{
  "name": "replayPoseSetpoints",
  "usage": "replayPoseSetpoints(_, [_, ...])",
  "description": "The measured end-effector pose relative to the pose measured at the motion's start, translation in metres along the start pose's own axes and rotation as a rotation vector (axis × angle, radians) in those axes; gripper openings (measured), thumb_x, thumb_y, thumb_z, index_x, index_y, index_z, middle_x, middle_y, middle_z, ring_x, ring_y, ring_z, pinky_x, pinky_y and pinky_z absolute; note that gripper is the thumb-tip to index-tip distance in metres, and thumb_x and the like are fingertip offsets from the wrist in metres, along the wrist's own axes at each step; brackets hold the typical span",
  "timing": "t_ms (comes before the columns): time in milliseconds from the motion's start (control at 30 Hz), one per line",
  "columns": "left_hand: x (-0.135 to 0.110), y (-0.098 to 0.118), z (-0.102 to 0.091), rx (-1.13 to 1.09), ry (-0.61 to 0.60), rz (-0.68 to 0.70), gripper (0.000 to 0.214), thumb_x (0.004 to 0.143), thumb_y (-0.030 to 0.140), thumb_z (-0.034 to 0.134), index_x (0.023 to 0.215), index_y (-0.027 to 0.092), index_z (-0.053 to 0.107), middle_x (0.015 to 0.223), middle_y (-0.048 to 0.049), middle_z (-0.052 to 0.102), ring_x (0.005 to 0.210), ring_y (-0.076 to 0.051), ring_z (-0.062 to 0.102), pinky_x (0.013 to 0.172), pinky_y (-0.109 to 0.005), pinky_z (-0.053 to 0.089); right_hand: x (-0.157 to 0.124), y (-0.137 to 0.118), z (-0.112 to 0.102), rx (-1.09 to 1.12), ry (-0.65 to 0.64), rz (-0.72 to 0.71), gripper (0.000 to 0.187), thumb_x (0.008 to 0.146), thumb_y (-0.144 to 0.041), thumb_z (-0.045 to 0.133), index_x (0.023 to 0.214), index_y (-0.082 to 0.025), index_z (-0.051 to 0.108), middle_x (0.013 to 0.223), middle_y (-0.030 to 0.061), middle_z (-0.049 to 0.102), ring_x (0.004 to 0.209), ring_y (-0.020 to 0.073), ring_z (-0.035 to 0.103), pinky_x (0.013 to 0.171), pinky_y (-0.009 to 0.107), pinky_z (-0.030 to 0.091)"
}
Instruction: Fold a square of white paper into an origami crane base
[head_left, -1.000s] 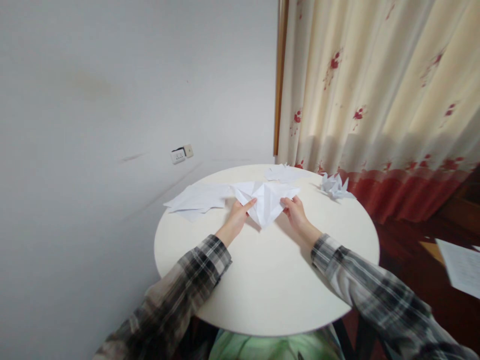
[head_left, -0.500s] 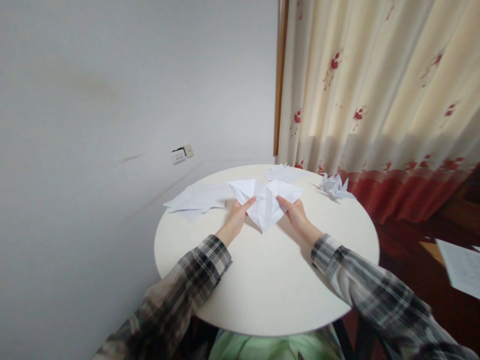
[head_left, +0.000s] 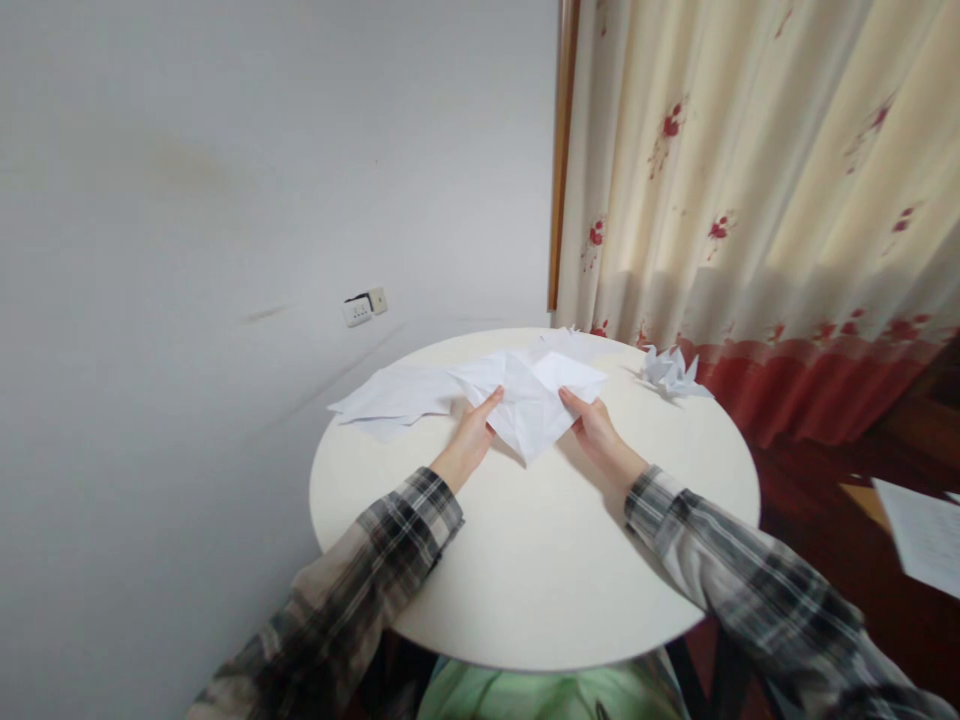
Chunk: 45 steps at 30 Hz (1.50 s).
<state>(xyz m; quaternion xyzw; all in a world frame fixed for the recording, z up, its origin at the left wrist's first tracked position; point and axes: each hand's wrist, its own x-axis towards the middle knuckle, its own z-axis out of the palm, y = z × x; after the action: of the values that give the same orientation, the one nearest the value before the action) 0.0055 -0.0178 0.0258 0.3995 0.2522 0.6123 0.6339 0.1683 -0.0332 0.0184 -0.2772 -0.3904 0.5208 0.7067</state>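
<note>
A creased sheet of white paper (head_left: 525, 410) is held above the round white table (head_left: 555, 560), one corner pointing toward me. My left hand (head_left: 474, 432) pinches its left side, thumb on top and fingers mostly underneath. On the opposite side my right hand (head_left: 594, 425) grips it the same way. Fold lines cross the sheet, and its middle lies fairly flat between my thumbs. Left of my left hand rests a stack of white paper sheets (head_left: 397, 390). Beyond the held sheet lies more white paper (head_left: 574, 345), partly hidden.
Several folded paper shapes (head_left: 670, 372) sit together at the table's right rear edge. A wall with a power socket (head_left: 358, 311) borders the left side. Behind the table hangs a floral curtain (head_left: 720, 180). Printed paper (head_left: 919, 530) is at the far right.
The held paper has opened out: its raised middle folds have spread flatter and wider. My thumbs are slightly farther apart, both hands still holding the sides.
</note>
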Motion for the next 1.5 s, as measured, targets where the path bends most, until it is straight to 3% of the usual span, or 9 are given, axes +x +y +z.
replayPoseSetpoints(367, [-0.001,0.001,0.000,0.105,0.068,0.080,0.044,0.057,0.025,0.075,0.095,0.012,0.060,0.104,-0.0116,0.064,0.093,-0.023,0.060,0.085,-0.035,0.045,0.001,-0.001,-0.001,-0.088,-0.057,0.006,0.045,0.055,-0.021,0.072,0.098,-0.017,0.059,0.104,0.0058,0.065,0.093,0.0209,0.060,0.081,0.034,0.048])
replayPoseSetpoints(800, [-0.002,0.001,-0.003,0.236,0.124,0.163,0.051,0.054,0.028,0.076,0.099,0.010,0.058,0.107,-0.0139,0.062,0.093,-0.023,0.060,0.081,-0.032,0.047,0.003,0.002,-0.003,-0.292,0.064,-0.189,0.048,0.053,-0.028,0.073,0.097,-0.015,0.061,0.097,0.0068,0.066,0.092,0.0210,0.059,0.081,0.035,0.046])
replayPoseSetpoints(967, [-0.004,0.006,0.001,0.168,0.084,0.077,0.048,0.055,0.026,0.076,0.097,0.010,0.059,0.105,-0.0134,0.063,0.094,-0.024,0.060,0.084,-0.034,0.046,0.003,-0.001,-0.001,-0.212,-0.003,-0.093,0.048,0.055,-0.037,0.072,0.097,-0.017,0.060,0.099,0.0055,0.065,0.092,0.0210,0.059,0.083,0.035,0.045])
replayPoseSetpoints(1067, [-0.003,0.009,0.000,0.135,0.046,0.011,0.048,0.054,0.024,0.077,0.096,0.010,0.060,0.104,-0.0128,0.063,0.094,-0.024,0.060,0.087,-0.036,0.045,0.003,-0.012,0.001,-0.043,-0.104,0.005,0.053,0.067,-0.062,0.052,0.099,-0.020,0.059,0.105,0.0060,0.063,0.098,0.0227,0.057,0.084,0.038,0.044])
replayPoseSetpoints(1167, [-0.002,0.011,-0.002,0.128,-0.046,-0.027,0.046,0.055,0.023,0.077,0.097,0.012,0.060,0.106,-0.0113,0.063,0.097,-0.024,0.058,0.090,-0.035,0.043,0.002,-0.028,-0.001,0.026,-0.202,0.045,0.069,0.068,-0.073,0.037,0.101,-0.016,0.059,0.101,0.0117,0.063,0.104,0.0275,0.052,0.086,0.044,0.040])
replayPoseSetpoints(1300, [0.003,0.013,-0.010,0.133,-0.167,-0.023,0.046,0.058,0.023,0.075,0.101,0.013,0.059,0.105,-0.0105,0.063,0.098,-0.024,0.058,0.091,-0.036,0.042,0.002,-0.046,-0.019,-0.008,-0.263,0.119,0.077,0.067,-0.076,0.032,0.107,-0.015,0.056,0.102,0.0135,0.062,0.107,0.0268,0.049,0.087,0.045,0.037])
replayPoseSetpoints(1500, [0.009,0.019,-0.024,0.235,-0.237,-0.108,0.046,0.056,0.022,0.076,0.098,0.012,0.062,0.101,-0.0135,0.064,0.096,-0.028,0.059,0.089,-0.039,0.041,0.007,-0.052,-0.045,-0.045,-0.285,0.145,0.087,0.064,-0.080,0.027,0.104,-0.009,0.057,0.099,0.0163,0.062,0.101,0.0259,0.053,0.084,0.041,0.040])
